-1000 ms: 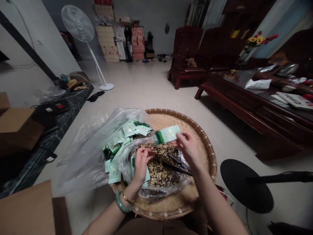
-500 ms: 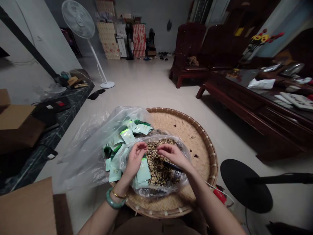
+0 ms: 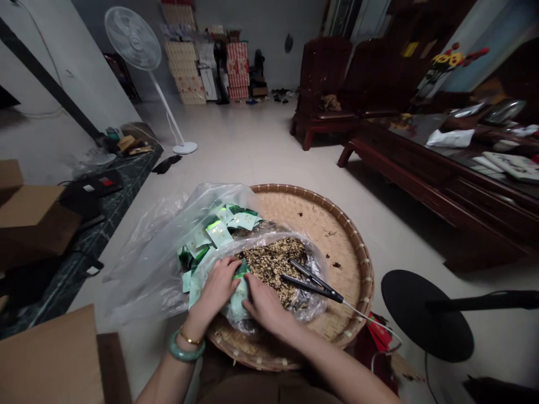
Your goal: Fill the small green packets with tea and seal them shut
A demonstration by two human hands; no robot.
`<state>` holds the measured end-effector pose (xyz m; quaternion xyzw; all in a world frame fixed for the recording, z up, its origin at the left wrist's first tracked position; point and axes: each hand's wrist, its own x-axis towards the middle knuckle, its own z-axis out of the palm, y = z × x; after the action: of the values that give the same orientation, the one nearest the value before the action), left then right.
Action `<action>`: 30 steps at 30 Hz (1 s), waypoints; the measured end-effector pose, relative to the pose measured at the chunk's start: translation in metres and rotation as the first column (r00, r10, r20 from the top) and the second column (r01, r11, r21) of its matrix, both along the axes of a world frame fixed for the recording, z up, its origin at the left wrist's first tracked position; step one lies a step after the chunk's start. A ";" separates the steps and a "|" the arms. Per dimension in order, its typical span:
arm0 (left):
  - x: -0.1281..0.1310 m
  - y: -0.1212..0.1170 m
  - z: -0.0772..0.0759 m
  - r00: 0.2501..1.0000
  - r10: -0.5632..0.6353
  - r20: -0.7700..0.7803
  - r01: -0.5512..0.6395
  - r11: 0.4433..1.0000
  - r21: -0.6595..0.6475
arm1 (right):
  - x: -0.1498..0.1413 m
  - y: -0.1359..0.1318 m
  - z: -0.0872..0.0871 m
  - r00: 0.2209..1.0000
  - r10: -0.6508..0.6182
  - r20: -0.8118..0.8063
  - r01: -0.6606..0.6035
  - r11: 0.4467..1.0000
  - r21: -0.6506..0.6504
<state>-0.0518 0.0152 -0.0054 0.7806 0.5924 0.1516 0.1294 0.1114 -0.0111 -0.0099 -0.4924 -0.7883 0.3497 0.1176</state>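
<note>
Pale green foil sachet [image 3: 240,297] between left hand [image 3: 217,292] and right hand [image 3: 265,306], fingers pressed together against it; black corded metal tongs [image 3: 311,286] just right, across speckled brown grain [image 3: 272,261] in a clear plastic bag [image 3: 143,264], on a round woven bamboo tray [image 3: 345,241].

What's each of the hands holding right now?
Left hand: closed on a pale green sachet.
Right hand: against the same sachet, grip unclear.

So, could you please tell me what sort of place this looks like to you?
It looks like a home living room doubling as a packing space: a dark carved wooden armchair, stacked cartons, and a round woven bamboo tray holding green-and-white sachets.
</note>
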 end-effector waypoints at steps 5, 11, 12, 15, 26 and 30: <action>0.006 -0.004 0.007 0.991 0.044 -0.123 -0.041 0.999 0.027 | -0.004 -0.002 0.003 0.996 -0.043 0.084 0.042 0.999 0.012; 0.011 -0.009 0.007 0.989 0.066 -0.135 -0.059 0.997 0.053 | -0.012 -0.001 -0.001 0.989 -0.112 0.096 0.114 0.993 -0.019; 0.010 -0.009 0.005 0.991 0.065 -0.115 -0.057 0.996 0.067 | -0.012 0.000 -0.004 0.988 -0.130 0.079 0.132 0.991 -0.026; 0.004 -0.010 0.003 1.000 0.026 0.000 -0.026 0.992 0.125 | -0.006 0.003 -0.009 0.980 -0.180 -0.086 0.177 0.983 -0.049; 0.017 -0.010 0.036 0.828 0.181 0.530 -0.122 0.982 -0.143 | 0.051 0.030 0.014 0.729 -0.304 -0.614 0.469 0.874 0.124; 0.033 -0.011 0.022 0.696 0.296 0.655 -0.255 0.954 -0.160 | 0.055 0.023 -0.002 0.682 -0.390 -0.619 0.580 0.804 0.132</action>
<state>-0.0190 0.0045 0.0163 0.5716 0.6195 0.4233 0.3321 0.1662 0.0119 -0.0115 -0.5341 -0.6010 0.3028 0.5117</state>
